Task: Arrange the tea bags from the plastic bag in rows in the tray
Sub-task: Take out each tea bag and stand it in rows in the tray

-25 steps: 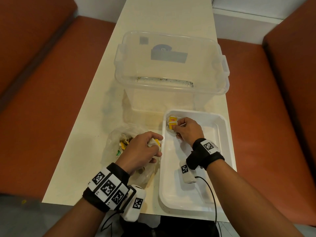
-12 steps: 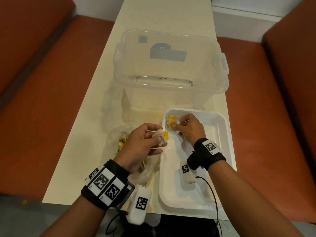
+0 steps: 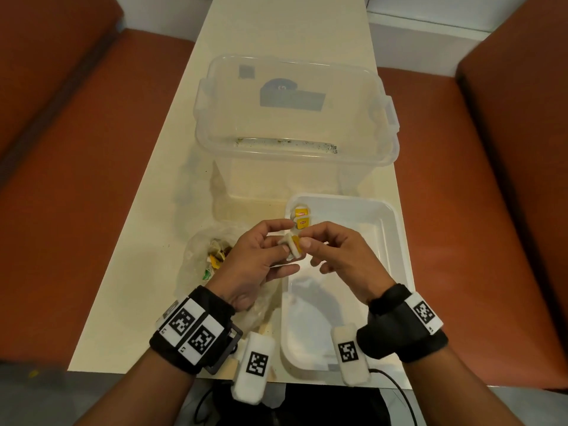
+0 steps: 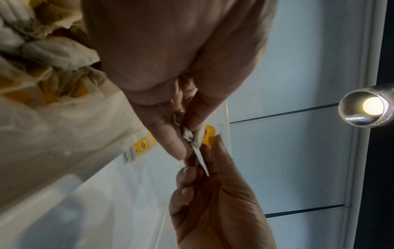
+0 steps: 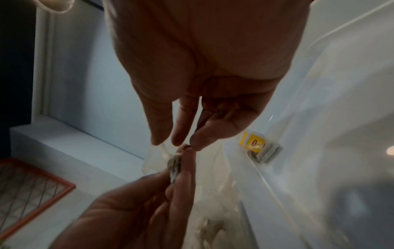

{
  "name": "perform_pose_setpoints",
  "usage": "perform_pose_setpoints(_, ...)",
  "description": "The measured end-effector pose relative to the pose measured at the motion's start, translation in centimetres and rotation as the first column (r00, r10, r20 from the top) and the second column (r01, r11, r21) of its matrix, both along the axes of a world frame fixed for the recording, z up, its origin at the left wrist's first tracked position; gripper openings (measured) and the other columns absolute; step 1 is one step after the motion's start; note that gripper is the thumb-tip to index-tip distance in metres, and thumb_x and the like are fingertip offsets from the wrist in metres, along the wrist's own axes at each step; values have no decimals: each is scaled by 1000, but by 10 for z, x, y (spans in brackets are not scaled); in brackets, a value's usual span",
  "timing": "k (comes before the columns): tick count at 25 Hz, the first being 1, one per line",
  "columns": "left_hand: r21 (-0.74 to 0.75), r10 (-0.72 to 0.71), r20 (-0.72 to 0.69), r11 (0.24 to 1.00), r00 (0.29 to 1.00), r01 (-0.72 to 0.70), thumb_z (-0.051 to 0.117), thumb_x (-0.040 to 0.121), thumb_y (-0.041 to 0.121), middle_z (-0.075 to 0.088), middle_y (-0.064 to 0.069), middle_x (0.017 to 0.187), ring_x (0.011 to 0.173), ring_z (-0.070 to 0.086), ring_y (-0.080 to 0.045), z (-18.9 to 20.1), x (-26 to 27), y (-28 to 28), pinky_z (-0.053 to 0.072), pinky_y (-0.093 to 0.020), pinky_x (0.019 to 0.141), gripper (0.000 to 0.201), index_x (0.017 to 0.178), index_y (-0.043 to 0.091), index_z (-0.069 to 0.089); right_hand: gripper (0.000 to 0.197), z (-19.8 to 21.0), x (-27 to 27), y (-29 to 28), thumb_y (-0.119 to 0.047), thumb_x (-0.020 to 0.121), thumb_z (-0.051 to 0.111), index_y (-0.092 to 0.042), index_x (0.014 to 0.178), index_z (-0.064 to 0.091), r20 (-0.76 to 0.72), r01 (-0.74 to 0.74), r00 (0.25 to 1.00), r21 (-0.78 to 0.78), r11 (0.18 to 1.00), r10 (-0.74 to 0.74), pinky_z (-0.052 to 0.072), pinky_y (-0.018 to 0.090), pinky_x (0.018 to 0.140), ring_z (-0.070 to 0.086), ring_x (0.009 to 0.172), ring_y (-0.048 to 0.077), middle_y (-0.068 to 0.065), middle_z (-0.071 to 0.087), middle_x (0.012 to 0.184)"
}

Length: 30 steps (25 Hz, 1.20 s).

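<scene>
Above the left rim of the white tray (image 3: pixel 399 232), my left hand (image 3: pixel 285 241) pinches a white tea bag (image 3: pixel 293 250) with a yellow tag. My right hand (image 3: pixel 307 241) meets it and pinches the same tea bag from the right. The left wrist view shows the tea bag (image 4: pixel 197 138) between my left fingers (image 4: pixel 170 143), with right fingers (image 4: pixel 187 171) on its lower edge. Two tea bags (image 3: pixel 301 216) lie stacked in the tray's far left corner. The clear plastic bag (image 3: pixel 199 250) with more tea bags lies left of the tray.
A large clear plastic bin (image 3: pixel 295 118) stands just behind the tray and bag. The narrow cream table (image 3: pixel 129 302) runs between two orange-brown benches (image 3: pixel 61 210). A cable hangs from my right wrist at the near table edge.
My left hand lifted a tea bag out of the plastic bag and carried it right to the tray's edge. My right hand left the corner tea bags and came back to take hold of it.
</scene>
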<state>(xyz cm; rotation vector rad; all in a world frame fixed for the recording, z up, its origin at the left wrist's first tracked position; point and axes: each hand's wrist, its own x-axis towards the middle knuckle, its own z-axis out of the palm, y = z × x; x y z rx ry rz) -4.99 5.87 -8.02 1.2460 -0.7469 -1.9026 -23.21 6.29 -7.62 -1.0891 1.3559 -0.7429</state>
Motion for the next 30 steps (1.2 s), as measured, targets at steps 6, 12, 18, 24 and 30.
perform_pose_setpoints(6, -39, -24, 23, 999, 999, 25, 63, 93, 2, 76, -5, 106, 96, 72, -20, 2, -1, -1, 59, -35, 76, 32, 118, 22, 61, 13, 7, -4, 1, -30, 91, 69, -18, 91, 74, 29, 34, 999, 30, 999, -34, 53, 25, 65, 64, 73, 12, -3, 71, 84)
perform_pose_setpoints(12, -209, 1, 138, 978, 990, 28, 67, 90, 6, 77, -1, 102, 80, 62, -9, 3, -8, 0, 44, -20, 63, 31, 116, 22, 62, 18, 5, 3, 8, -35, 89, 70, -21, 98, 75, 132, 19, 990, 185, 983, -44, 53, 24, 66, 65, 71, 10, 1, 74, 89)
perform_pose_setpoints(18, -248, -4, 321, 965, 947, 88, 67, 89, 9, 70, -1, 96, 80, 61, -9, -3, -6, -1, 46, -22, 61, 27, 108, 28, 70, 14, 2, -2, 2, -22, 90, 72, -11, 98, 71, 121, 126, 982, 142, 982, -143, 54, 24, 65, 67, 75, 11, 3, 73, 86)
perform_pose_setpoints(24, -202, -50, 411, 969, 910, 144, 78, 83, 27, 70, 10, 73, 68, 68, -8, -4, -8, 5, 48, -23, 55, 14, 93, 23, 69, 12, -1, -6, -5, -16, 91, 69, -9, 102, 69, 114, 165, 978, 79, 983, -173, 56, 28, 71, 70, 78, 13, 3, 75, 89)
perform_pose_setpoints(30, -258, -14, 548, 949, 836, 184, 76, 84, 35, 70, 6, 76, 64, 68, -8, 0, 13, 16, 48, -19, 52, 12, 91, 27, 71, 4, -28, -18, -32, -17, 90, 71, -17, 91, 68, -311, -33, 950, -13, 999, 27, 55, 28, 64, 68, 74, 17, 7, 68, 83)
